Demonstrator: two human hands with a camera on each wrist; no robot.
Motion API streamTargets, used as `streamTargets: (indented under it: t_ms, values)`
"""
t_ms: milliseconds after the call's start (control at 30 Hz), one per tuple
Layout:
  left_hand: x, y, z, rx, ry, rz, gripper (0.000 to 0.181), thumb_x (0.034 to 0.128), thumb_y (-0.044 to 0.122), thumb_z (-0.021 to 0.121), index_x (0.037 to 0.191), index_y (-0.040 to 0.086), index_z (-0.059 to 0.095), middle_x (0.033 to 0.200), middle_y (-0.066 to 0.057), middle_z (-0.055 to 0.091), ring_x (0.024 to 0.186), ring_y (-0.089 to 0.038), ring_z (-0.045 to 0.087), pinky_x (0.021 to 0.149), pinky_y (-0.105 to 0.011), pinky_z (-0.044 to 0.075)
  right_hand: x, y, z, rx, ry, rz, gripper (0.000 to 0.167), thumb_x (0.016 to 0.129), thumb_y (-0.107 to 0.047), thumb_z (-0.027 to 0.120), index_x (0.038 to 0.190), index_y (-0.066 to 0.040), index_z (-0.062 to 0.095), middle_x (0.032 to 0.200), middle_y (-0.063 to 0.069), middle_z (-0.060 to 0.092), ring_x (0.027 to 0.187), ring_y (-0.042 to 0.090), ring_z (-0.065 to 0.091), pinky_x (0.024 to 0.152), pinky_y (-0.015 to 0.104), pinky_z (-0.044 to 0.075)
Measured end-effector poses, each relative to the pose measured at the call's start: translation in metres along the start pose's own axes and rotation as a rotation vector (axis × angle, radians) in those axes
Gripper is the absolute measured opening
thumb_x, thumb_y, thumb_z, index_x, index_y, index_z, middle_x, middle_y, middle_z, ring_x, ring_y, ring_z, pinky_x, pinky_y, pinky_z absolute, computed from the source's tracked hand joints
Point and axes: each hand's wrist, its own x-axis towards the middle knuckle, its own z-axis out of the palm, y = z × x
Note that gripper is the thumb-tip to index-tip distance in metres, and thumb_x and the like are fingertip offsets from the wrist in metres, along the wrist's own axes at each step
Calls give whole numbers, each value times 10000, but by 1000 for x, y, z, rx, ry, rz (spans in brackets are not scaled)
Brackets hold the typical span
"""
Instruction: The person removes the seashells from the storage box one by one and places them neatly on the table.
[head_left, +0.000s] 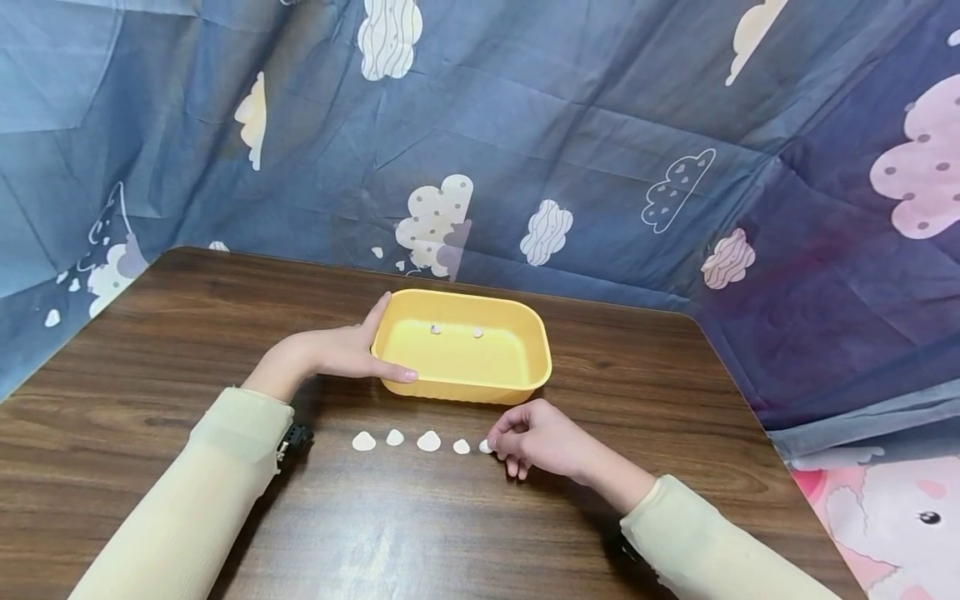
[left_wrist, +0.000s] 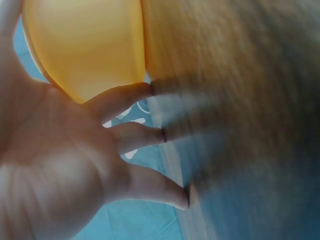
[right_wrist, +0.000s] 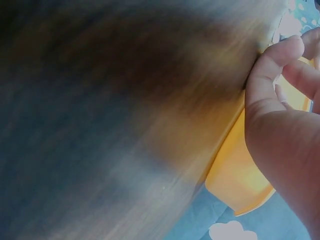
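A yellow plastic basin (head_left: 461, 390) stands on the table, with two small pale pieces, perhaps shells, inside. Against its left end rests my left hand (head_left: 341, 350), the thumb stretched along the front rim and the fingers spread fairly straight; in the left wrist view the fingertips (left_wrist: 180, 197) reach the table. In front of the basin, my right hand (head_left: 536, 442) pinches a small white shell (head_left: 484, 447) between thumb and finger at the tabletop, partly hidden by the fingertips. To its left several white shells lie in a row, including a larger one (head_left: 429, 441).
The brown wood-grain table (head_left: 645, 375) extends around both hands. A blue cloud-printed curtain (head_left: 315, 167) hangs behind its back edge, and a purple printed cloth (head_left: 840, 275) hangs along the right.
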Motion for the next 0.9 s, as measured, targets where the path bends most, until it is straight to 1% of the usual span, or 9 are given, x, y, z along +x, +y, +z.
streamTargets:
  t_ms: [133, 267, 400, 533, 667, 900]
  values:
    - [0, 0, 1, -16, -5, 7, 1462, 849, 671, 790, 1649, 130, -307, 1745, -316, 138, 1610, -408, 283, 1296, -603, 279, 1, 2, 1, 26, -3, -4, 142, 962, -66, 696, 1054, 40, 723, 716, 37, 668, 574, 107, 629, 547, 229, 542]
    - [0, 1, 1, -36, -10, 15, 1456, 856, 651, 795, 1646, 137, -315, 1755, -304, 97, 1621, -402, 252, 1304, -605, 257, 2, 4, 3, 20, 6, -26, 171, 950, -82, 749, 1088, 8, 703, 693, 33, 657, 558, 125, 631, 534, 251, 549]
    - [0, 1, 1, -29, -10, 9, 1464, 851, 666, 794, 1644, 147, -322, 1761, -301, 70, 1626, -401, 240, 1305, -601, 259, 2, 4, 6, -19, 22, -41, 152, 936, -86, 774, 1063, -30, 713, 666, 21, 649, 536, 125, 626, 520, 277, 559]
    - [1, -1, 1, -16, -4, -3, 1469, 839, 687, 793, 1650, 161, -313, 1767, -294, 61, 1634, -396, 226, 1308, -590, 261, 2, 3, 8, -42, 41, -30, 143, 920, -82, 793, 1038, -48, 720, 652, 13, 639, 515, 122, 621, 513, 289, 563]
    - [1, -1, 1, -17, -3, -1, 1476, 834, 684, 801, 1651, 160, -311, 1771, -288, 42, 1640, -396, 206, 1313, -593, 246, 2, 2, 9, -48, 52, -21, 129, 913, -72, 799, 1015, -43, 725, 646, 11, 636, 503, 120, 617, 510, 293, 565]
    - [0, 0, 1, -1, -2, 0, 1469, 840, 693, 787, 1651, 138, -305, 1758, -315, 76, 1632, -417, 228, 1306, -597, 261, 2, 1, 10, -57, 58, -20, 101, 919, -66, 788, 1000, -36, 735, 646, 14, 637, 497, 112, 611, 506, 284, 562]
